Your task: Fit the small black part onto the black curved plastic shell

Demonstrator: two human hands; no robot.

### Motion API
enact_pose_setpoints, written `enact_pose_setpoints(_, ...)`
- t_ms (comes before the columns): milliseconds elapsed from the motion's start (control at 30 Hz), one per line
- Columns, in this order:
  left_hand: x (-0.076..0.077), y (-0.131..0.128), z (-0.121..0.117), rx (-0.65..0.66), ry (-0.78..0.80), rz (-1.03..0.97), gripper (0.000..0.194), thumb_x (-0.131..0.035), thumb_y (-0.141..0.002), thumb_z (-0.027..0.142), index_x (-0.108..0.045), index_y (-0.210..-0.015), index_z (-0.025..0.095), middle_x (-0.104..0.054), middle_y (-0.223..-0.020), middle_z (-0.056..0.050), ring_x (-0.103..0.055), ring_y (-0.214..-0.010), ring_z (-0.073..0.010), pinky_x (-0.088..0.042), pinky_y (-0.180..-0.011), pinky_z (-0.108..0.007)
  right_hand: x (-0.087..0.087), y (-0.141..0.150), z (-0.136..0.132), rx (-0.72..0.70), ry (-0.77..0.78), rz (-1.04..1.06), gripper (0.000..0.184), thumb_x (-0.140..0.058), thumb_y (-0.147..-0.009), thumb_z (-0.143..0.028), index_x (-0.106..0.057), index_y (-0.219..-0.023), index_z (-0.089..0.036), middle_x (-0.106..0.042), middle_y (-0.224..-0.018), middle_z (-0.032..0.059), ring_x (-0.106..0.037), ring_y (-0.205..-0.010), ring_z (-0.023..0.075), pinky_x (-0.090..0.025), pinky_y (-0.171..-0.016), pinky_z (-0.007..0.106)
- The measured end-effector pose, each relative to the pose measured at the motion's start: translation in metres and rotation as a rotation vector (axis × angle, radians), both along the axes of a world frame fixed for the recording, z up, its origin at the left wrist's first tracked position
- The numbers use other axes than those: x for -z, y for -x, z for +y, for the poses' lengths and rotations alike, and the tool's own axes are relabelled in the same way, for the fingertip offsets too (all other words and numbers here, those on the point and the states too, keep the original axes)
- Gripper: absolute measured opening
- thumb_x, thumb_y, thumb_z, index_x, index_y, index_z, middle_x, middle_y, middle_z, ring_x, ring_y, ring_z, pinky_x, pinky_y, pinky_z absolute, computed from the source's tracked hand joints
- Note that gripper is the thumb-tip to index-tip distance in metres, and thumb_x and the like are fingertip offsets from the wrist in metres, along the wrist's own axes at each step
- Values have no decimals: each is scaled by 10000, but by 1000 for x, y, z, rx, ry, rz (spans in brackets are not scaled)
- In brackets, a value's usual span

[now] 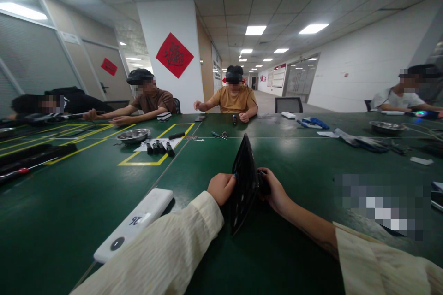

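A broad green tabletop [194, 161], smooth and faintly glossy, filled the lower view, with strips of yellow tape [138, 164] laid on it in angular outlines. Loose cream sleeves [166, 253], crinkled like woven cloth, reached in from both lower corners. Between the hands, near the middle, a thin black panel [245, 184] stood nearly on edge, tilted, its left face dark and patchily shiny. Left of it lay a long white case [138, 221], rounded at the corners, with a dark round spot. Farther off sat a shallow, shiny metal bowl [126, 138].

The left hand [221, 187] bent inward, fingers curled, thumb against the panel's left face; whether it clamped anything could not be told. The right hand [275, 189], wrist angled inward, was closed around a dark rounded part [264, 182] beside the panel's right face. Stubby black cylinders [159, 148] stood near the bowl.
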State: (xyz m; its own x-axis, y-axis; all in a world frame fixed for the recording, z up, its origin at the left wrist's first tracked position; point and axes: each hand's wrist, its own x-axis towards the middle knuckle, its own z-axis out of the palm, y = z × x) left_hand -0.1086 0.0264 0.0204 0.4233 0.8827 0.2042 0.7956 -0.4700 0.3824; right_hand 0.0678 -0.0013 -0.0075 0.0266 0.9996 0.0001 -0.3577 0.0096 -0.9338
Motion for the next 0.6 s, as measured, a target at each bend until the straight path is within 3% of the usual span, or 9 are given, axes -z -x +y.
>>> enact_pose_setpoints(300, 3, 0, 1, -7, -17, 6, 581, -151, -905, 398, -578, -602, 146, -541, -574, -48, -498, -565, -135, -275, -555, -242, 1, 1, 1, 4, -6, -10, 249, -488, -711, -340, -460, -929, -225, -522, -608, -46, -487, -440, 119, -301, -312, 192)
enact_pose_setpoints(600, 3, 1, 1, 25, -19, -3, 468, -238, -877, 341, -591, -637, 149, -559, -616, -44, -505, -607, -137, -287, -570, -233, 4, 1, 4, 2, 3, -22, 248, -465, -723, -326, -451, -950, -227, -532, -605, -43, -502, -434, 128, -305, -306, 195)
